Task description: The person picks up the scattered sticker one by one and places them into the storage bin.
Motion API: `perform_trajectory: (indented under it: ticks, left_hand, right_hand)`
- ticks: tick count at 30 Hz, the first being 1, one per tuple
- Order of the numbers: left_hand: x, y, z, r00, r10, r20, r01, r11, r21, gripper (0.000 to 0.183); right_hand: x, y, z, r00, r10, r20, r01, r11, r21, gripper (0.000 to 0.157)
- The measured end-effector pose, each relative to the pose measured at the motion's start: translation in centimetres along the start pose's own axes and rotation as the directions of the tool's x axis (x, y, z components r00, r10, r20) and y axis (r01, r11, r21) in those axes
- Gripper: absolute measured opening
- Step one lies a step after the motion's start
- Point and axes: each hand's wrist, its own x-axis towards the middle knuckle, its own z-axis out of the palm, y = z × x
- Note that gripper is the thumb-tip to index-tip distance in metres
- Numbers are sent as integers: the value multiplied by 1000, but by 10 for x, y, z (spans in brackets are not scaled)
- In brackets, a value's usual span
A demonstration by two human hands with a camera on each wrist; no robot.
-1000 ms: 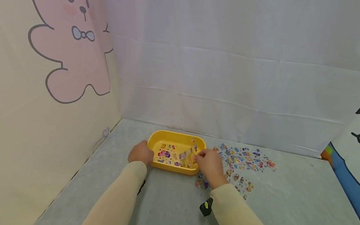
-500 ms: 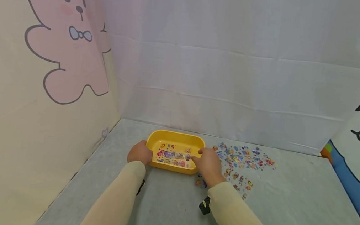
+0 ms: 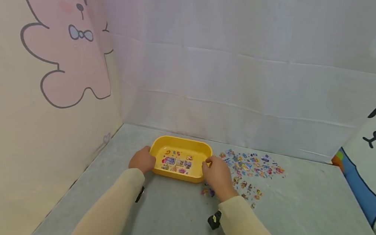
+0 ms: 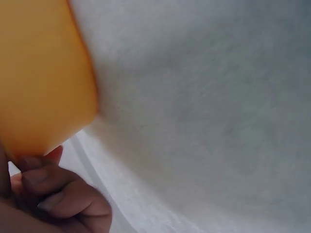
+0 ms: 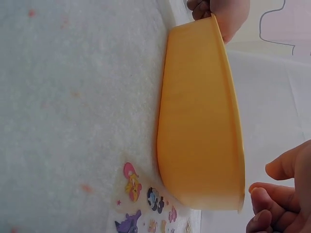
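Note:
A yellow tray (image 3: 185,144) sits on the table, and a clear sheet of small colourful stickers (image 3: 174,162) lies flat in it. My left hand (image 3: 142,160) grips the tray's left end; in the left wrist view its fingers (image 4: 73,194) are curled at the tray's edge. At the right end is my right hand (image 3: 219,175), near the rim. The right wrist view has its thumb and index finger spread apart beside the rim, with nothing between them, and the fingers (image 5: 272,204) just off the yellow wall.
More sticker sheets (image 3: 252,165) lie flat to the right of the tray, and some stickers (image 3: 209,191) show beneath my right hand. A white cloth wall (image 3: 230,98) rises behind the grey table (image 3: 173,213). A printed bear wall (image 3: 72,55) stands at the left.
One second ago my right hand held a corner of the sticker sheet, raised at an angle in the tray. The sheet now lies flat, released, and the hand has drawn back to the right rim.

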Motion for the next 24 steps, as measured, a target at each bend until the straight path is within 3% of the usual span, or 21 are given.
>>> perform_trajectory:
  ticks: [8,14,19,24]
  left_hand:
    - [10,-6,-16,991,14,132,-16,1000,17,51]
    - [11,-4,-28,976,60,210,-76,995,66,48]
    - [6,-9,-32,983,83,164,-101,990,101,47]
    - [8,-11,-26,979,179,99,-185,981,51,52]
  right_hand:
    - [-7,8,-9,999,28,33,-29,999,21,21]
    - [-13,22,-14,998,29,57,-31,999,20,21]
    - [-18,32,-15,998,32,60,-33,999,8,23]
    - [-20,45,-21,998,46,39,-45,999,-28,23]
